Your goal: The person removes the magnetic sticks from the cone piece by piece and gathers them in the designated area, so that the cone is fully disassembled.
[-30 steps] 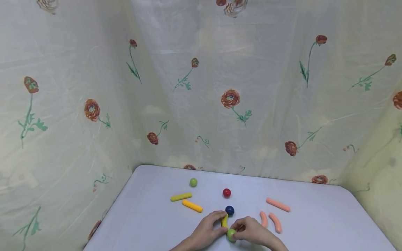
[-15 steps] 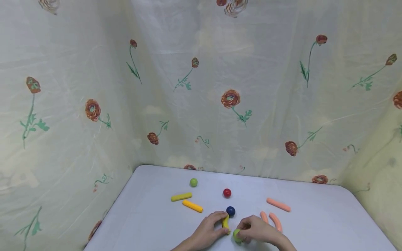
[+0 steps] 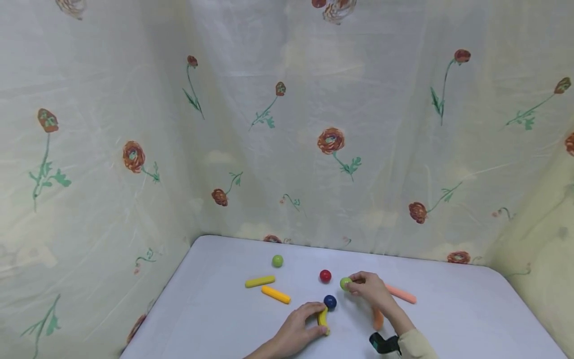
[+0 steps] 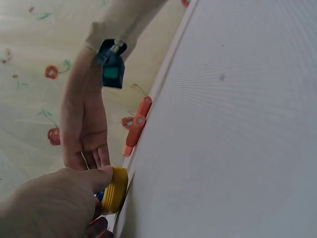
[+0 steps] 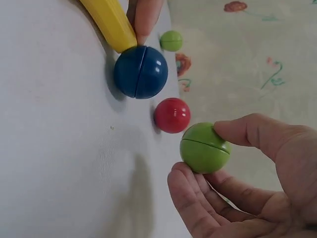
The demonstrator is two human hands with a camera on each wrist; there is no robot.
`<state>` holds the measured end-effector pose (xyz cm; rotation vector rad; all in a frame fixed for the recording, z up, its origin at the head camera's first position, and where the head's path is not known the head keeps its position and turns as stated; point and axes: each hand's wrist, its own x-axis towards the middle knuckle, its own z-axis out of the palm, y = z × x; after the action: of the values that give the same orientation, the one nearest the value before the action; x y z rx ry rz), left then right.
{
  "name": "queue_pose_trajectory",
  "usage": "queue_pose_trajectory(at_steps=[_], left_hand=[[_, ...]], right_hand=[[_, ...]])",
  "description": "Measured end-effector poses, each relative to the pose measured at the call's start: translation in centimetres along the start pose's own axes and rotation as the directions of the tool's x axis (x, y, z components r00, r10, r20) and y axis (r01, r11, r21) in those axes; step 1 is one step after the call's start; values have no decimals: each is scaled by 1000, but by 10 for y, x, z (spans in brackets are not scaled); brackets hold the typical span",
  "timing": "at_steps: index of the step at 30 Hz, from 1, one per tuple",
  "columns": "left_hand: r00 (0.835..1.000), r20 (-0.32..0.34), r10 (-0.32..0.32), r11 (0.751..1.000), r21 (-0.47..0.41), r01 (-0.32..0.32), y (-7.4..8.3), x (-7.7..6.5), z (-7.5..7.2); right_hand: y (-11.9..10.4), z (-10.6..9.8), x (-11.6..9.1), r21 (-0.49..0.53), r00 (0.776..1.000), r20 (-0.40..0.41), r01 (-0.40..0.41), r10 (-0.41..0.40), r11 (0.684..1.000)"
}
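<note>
My left hand [image 3: 298, 326] pinches a curved yellow stick [image 3: 323, 321] between thumb and fingers at the table's front middle. The far end of that stick meets a blue ball [image 5: 141, 72], which has a seam round it. Thumb and fingertips of my right hand [image 3: 373, 290] grip a green ball [image 5: 205, 148], seamed too, held above the table in the right wrist view. A red ball [image 3: 325, 276] sits just left of it in the head view. In the left wrist view the yellow stick [image 4: 117, 191] shows end-on under my left thumb.
A second green ball [image 3: 277, 261] lies at the back left. In front of it are an olive-yellow stick [image 3: 260, 281] and an orange-yellow stick [image 3: 275, 294]. A straight salmon stick [image 3: 403, 294] and a curved salmon piece [image 3: 378, 319] lie right, partly behind my right arm.
My right hand has carried the green ball away from the yellow stick's near end, right and then farther back, beside the red ball. My left hand stays on the yellow stick.
</note>
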<state>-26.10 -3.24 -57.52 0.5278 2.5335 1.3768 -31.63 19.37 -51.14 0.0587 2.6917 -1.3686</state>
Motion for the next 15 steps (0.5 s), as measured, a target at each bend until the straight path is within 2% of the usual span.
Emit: queue_pose_trajectory(at_steps=[7, 15], left_hand=[[1000, 4, 3, 999, -32, -2, -2, 0, -1], [999, -9, 53, 998, -17, -53, -3, -1, -2]], right_hand=[[3, 15, 29, -26, 999, -24, -34, 33, 999], [7, 27, 42, -55, 998, -46, -53, 50, 997]])
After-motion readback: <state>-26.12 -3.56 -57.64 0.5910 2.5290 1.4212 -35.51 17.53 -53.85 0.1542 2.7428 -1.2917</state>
